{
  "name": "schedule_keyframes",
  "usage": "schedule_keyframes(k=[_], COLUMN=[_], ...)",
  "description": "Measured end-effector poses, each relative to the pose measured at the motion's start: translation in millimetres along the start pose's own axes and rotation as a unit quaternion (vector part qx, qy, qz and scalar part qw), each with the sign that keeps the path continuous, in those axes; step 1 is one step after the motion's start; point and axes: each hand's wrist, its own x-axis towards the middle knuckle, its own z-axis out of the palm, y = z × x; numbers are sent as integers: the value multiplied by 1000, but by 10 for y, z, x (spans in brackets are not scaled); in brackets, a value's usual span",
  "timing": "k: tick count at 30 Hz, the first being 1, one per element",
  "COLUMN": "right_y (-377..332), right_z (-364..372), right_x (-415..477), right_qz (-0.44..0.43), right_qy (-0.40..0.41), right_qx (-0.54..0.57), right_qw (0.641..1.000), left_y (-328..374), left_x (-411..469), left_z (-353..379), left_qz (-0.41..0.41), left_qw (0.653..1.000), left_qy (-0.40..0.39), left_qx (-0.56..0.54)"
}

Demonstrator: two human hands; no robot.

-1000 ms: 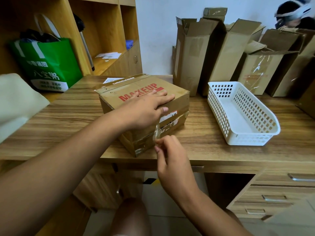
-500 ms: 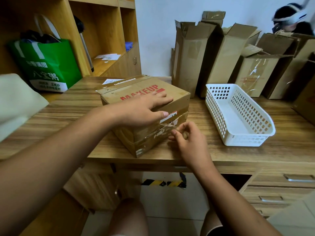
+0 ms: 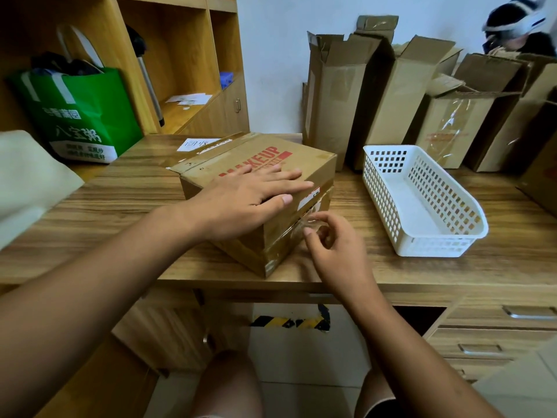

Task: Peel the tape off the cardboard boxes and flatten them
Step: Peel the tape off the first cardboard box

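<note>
Currently, the closed box [image 3: 241, 155] printed MAKEUP sits at centre frame on the tabletop [image 3: 120, 200], turned at an angle, its nearest lower corner right at the front edge. Our left hand [image 3: 250, 200] lies flat on the lid with straight fingers, pressing down. Our right hand [image 3: 337, 245], fingers curled, pinches a lifted end of clear tape [image 3: 306, 226] at the box's side seam. Risks, as we judge them: the strip is thin and glossy, so a sharp or sideways pull could snap it and leave a remnant stuck along the seam. A steep pull could lift the cardboard's paper skin with it. If the left hand eases off, the pull toward us could drag the box over the edge. The freed tape may also cling to the fingers. Surface: wood-grain laminate with a white slotted basket [image 3: 388, 200] right of the box and a paper slip [image 3: 196, 143] behind it. Opened cartons [image 3: 331, 95] stand against the white wall at upper right. Room: wooden shelving [image 3: 187, 55] at upper left, a green bag [image 3: 81, 113] beside it, drawers [image 3: 497, 336] at lower right, a black-and-yellow floor marking [image 3: 289, 322] at lower centre. Another person's head [image 3: 518, 25] shows in the upper right corner.
</note>
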Motion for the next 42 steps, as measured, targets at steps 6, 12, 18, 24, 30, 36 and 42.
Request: schedule_keyframes(k=[6, 12, 18, 24, 30, 36, 42], right_y=[-48, -192, -283, -223, -124, -98, -156], right_z=[75, 249, 299, 73, -83, -32, -24], right_x=[-159, -460, -761, -518, -249, -116, -74], right_qz=[-39, -91, -144, -42, 24, 76, 99], right_qy=[25, 31, -30, -4, 28, 14, -8], right_qx=[-33, -29, -42, -16, -16, 89, 177], right_qw=[998, 995, 988, 999, 999, 993, 979], left_y=[-24, 1, 17, 53, 72, 167, 141], left_x=[39, 50, 69, 55, 70, 96, 90], left_z=[51, 68, 80, 80, 93, 99, 3], left_qz=[-12, -20, -30, -46, -72, -103, -88], left_qw=[1000, 999, 999, 998, 996, 994, 996], left_qy=[12, 26, 31, 40, 37, 30, -24], left_qx=[2, 3, 2, 7, 20, 26, 10])
